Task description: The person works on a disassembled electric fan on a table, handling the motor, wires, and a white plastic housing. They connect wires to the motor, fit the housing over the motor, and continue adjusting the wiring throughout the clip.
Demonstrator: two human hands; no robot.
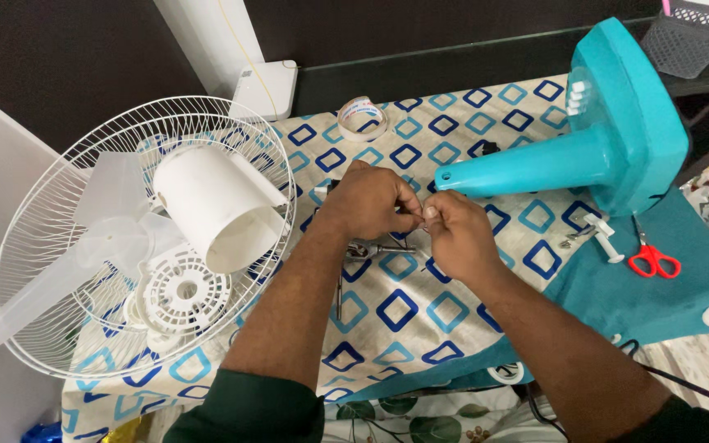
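My left hand (pixel 368 199) and my right hand (pixel 455 231) meet above the patterned tablecloth (pixel 420 320), fingertips pinched together on a small thin part (pixel 420 216) that is too small to identify. Just beneath them lie metal pliers (pixel 364 250) on the cloth. The turquoise fan stand and base (pixel 609 131) lies on its side right behind my right hand. To my left sits the white wire fan guard (pixel 34 221) holding the translucent blades (pixel 108 213), a white motor cover (pixel 211 201) and a round vented plate (pixel 184 289).
A tape roll (pixel 362 117) lies at the back of the table by a white box (pixel 268 89). Red-handled scissors (pixel 651 256) and a white plastic piece (pixel 605 236) rest on teal cloth at right. A grey mesh basket (pixel 691 33) stands top right.
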